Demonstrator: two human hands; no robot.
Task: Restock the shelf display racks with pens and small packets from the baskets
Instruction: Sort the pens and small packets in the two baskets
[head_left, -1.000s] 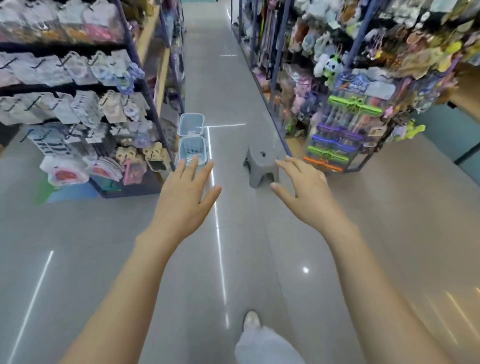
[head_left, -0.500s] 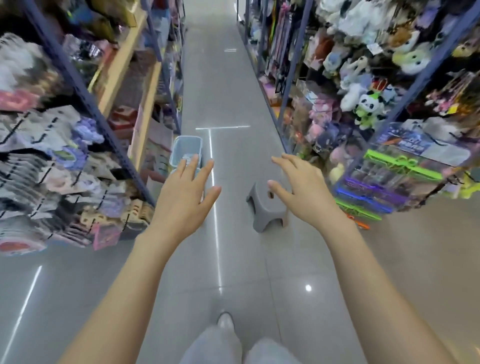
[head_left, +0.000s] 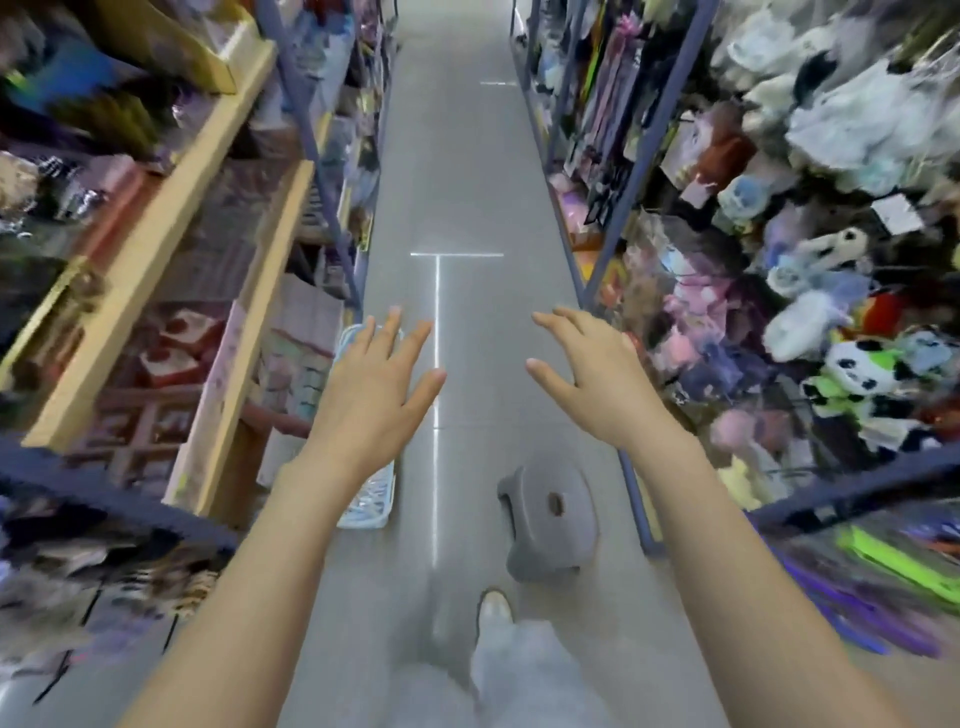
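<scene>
I am in a shop aisle with both arms stretched out ahead. My left hand (head_left: 376, 384) is open, fingers spread, holding nothing. It hovers over a pale blue plastic basket (head_left: 370, 501) on the floor by the left shelf, hiding most of it. My right hand (head_left: 589, 376) is also open and empty, above the floor near the right rack. A display rack with green and purple pen rows (head_left: 893, 577) stands at the lower right, blurred.
A grey plastic step stool (head_left: 550, 525) sits on the floor just right of centre. Wooden shelves (head_left: 208, 270) with boxed goods line the left. Plush toys (head_left: 852, 374) hang on the right rack. The grey tiled aisle (head_left: 457, 182) runs ahead. My foot (head_left: 493, 608) is below.
I have walked forward down the aisle. The basket and stool are now much closer, almost beneath my hands. Both hands stay open and empty.
</scene>
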